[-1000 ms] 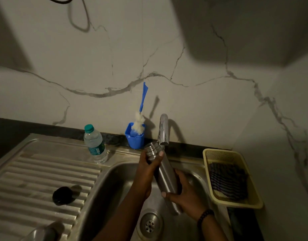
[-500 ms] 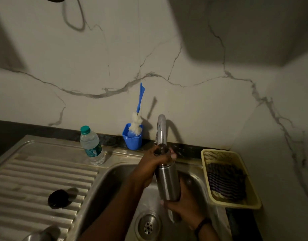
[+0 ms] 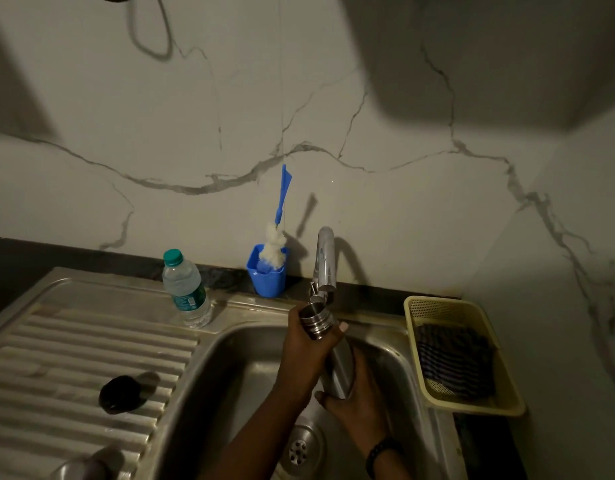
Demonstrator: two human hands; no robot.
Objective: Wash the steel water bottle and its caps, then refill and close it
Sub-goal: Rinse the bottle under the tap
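The steel water bottle (image 3: 338,358) is held over the sink basin (image 3: 240,368), nearly upright and leaning a little left, its open threaded mouth just under the tap spout (image 3: 325,268). My left hand (image 3: 304,351) grips the bottle around its neck. My right hand (image 3: 356,405) grips its lower body and base from below. A black cap (image 3: 120,393) lies on the ribbed drainboard (image 3: 56,375) at the left. A steel piece (image 3: 81,471), half out of view, sits at the bottom left edge.
A plastic water bottle with a green cap (image 3: 185,287) stands on the sink's back ledge. A blue cup (image 3: 267,271) holds a blue-handled bottle brush (image 3: 278,233). A yellow basket (image 3: 465,355) with a dark striped cloth sits right of the basin. The drain (image 3: 299,452) is below the hands.
Both hands swung the bottle from a steep tilt to nearly upright and brought its mouth right under the tap spout. The grip on the neck and base stays the same.
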